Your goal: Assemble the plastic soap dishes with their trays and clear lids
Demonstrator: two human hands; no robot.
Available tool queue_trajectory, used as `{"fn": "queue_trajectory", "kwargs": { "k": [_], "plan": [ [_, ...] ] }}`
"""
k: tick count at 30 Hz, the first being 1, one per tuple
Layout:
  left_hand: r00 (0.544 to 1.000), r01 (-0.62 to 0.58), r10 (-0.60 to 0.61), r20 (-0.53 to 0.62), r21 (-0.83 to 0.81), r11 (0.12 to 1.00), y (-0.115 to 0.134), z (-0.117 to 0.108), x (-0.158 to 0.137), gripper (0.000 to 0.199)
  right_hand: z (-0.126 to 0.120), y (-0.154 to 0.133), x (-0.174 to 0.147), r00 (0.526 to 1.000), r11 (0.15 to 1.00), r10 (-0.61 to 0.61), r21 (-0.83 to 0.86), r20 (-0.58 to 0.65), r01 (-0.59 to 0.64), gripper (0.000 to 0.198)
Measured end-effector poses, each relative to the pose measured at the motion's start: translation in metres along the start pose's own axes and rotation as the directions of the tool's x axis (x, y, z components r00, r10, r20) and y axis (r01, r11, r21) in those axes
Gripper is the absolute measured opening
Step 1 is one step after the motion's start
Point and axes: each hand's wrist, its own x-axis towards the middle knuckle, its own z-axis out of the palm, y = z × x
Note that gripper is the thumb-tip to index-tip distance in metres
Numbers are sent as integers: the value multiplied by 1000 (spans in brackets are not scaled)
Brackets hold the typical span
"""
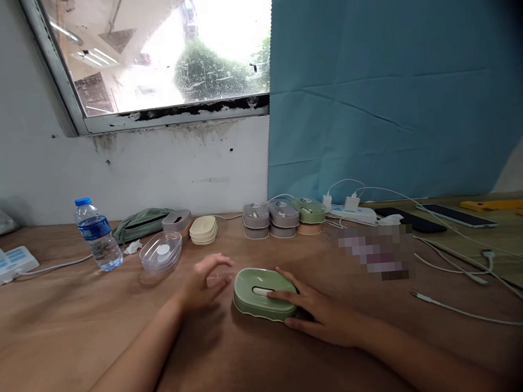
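Note:
A green oval box (249, 279), with a small slot holding a pale insert in its top, sits on the brown table before me. My right hand (321, 314) grips its right end. One finger presses on the pale insert, another lies along the back edge, and the thumb is at the front. To the left of the box, my left hand (208, 277) hovers slightly apart from it, empty, its fingers curved and spread. Behind them are a stack of cream oval trays (203, 230) and nested clear plastic trays (158, 257).
Grey oval boxes (256, 217) and a green-topped one (310, 210) line the wall. A water bottle (97, 234) stands left near a green pouch (142, 224). White cables (471, 318), a power strip (352, 213) and a phone (457, 215) lie right, beside a blurred patch.

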Motion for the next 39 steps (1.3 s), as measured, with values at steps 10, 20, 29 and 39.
{"fn": "queue_trajectory", "kwargs": {
  "k": [10,20,29,39],
  "plan": [
    [762,622,-476,-438,698,354,-50,-48,-10,34,-8,14,-1,998,999,-53,-1,-19,53,46],
    [724,678,-499,-475,625,388,-51,-48,-10,33,-9,12,-1,999,999,-46,-5,-4,46,47],
    [680,528,-192,-708,291,798,-22,-38,2,15,-7,16,0,998,998,-53,-33,-15,52,51],
    [836,13,-520,-177,-940,341,40,17,13,21,6,18,5,926,990,-135,-90,-353,110,57]
  ]
}}
